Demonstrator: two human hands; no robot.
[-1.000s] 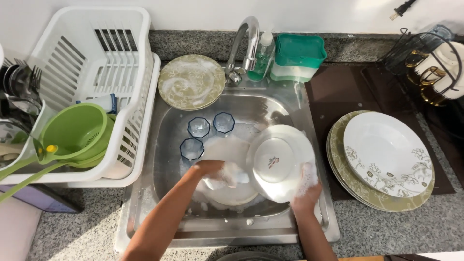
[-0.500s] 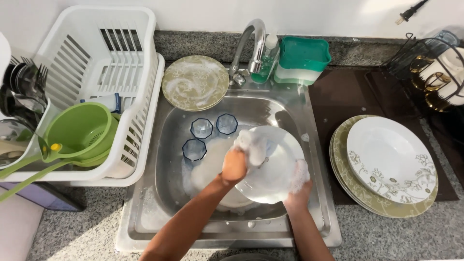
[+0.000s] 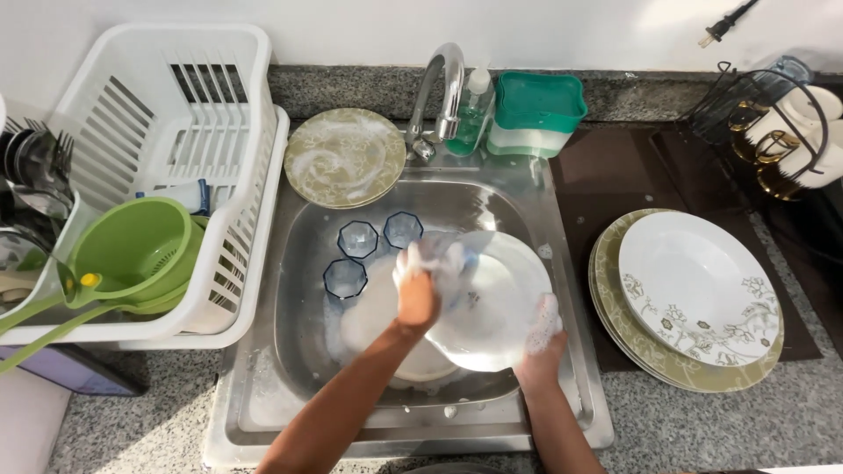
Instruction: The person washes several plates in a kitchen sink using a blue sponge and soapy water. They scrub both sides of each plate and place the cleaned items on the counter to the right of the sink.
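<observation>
Soapy sponge [image 3: 436,256], gripped in left hand [image 3: 418,297], now moved onto white plate [image 3: 492,303] from sink [image 3: 303,290] bottom; right hand [image 3: 542,332] clasping plate rim (foam-covered), tilted over basin: scrubbing under way, rinsing not yet.

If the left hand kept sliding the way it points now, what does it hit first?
The left hand points toward the back of the sink. It would likely meet the two blue glasses first, then the tap; depth is unclear.

left hand [image 3: 420,294] scrubbing white plate [image 3: 492,303] with soapy sponge [image 3: 439,256] | right hand [image 3: 542,338] gripping plate's edge | over sink [image 3: 299,290]
</observation>
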